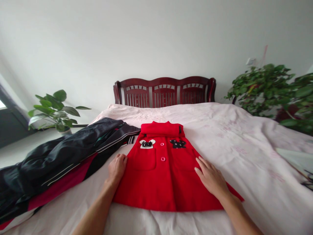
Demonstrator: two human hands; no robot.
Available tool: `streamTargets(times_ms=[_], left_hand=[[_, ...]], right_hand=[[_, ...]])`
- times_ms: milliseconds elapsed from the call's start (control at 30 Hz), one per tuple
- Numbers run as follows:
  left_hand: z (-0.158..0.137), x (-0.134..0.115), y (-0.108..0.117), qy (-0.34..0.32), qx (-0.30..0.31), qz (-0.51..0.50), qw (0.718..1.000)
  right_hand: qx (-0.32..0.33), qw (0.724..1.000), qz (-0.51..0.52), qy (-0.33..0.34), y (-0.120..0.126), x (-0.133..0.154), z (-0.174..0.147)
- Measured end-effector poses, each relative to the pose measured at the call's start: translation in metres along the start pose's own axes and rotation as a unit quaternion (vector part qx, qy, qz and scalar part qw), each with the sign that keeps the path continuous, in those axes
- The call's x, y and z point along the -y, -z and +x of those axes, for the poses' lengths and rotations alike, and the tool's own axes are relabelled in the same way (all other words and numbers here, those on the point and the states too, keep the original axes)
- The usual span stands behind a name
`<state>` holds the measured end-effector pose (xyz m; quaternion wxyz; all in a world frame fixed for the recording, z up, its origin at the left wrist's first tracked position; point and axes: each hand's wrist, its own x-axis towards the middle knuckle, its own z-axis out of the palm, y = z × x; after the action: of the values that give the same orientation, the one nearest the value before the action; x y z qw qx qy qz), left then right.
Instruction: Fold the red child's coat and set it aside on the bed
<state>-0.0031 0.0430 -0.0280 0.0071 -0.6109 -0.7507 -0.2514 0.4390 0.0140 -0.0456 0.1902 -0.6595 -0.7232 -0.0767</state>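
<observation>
A red coat [156, 182] lies front up on the bed, its upper part folded down across the top and its hem toward me. Two pink-rimmed buttons run down the middle, with a white-and-black bow patch [147, 144] and a black dotted patch [178, 144] above the pockets. At the coat's left edge, my left hand [117, 167] is closed, fingers curled against the red cloth; the fingertips are hidden. My right hand [211, 176] rests on the coat's right side, its fingers stretched out over the cloth near the pocket.
Dark jackets with white piping [73, 156] are heaped left of the coat, one sleeve end near its upper edge. A pale bedsheet [210, 130] covers the bed. Beyond stands a dark wooden headboard [164, 93]. Potted plants [57, 109] flank the bed.
</observation>
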Motion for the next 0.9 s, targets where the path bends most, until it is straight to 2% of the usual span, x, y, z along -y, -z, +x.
streamTargets(times_ms=[267, 633, 900], left_hand=[[0.0015, 0.0095, 0.0002, 0.065, -0.077, -0.024, 0.995], [0.0028, 0.0051, -0.0064, -0.024, 0.003, -0.019, 1.0], [0.0093, 0.0002, -0.0085, -0.017, 0.006, 0.014, 1.0]], right_hand=[[-0.007, 1.0, -0.011, 0.002, -0.0006, -0.0003, -0.0004], [-0.012, 1.0, -0.004, 0.01, -0.0018, -0.0012, -0.0004], [-0.012, 1.0, -0.006, 0.008, -0.001, -0.0001, -0.0003]])
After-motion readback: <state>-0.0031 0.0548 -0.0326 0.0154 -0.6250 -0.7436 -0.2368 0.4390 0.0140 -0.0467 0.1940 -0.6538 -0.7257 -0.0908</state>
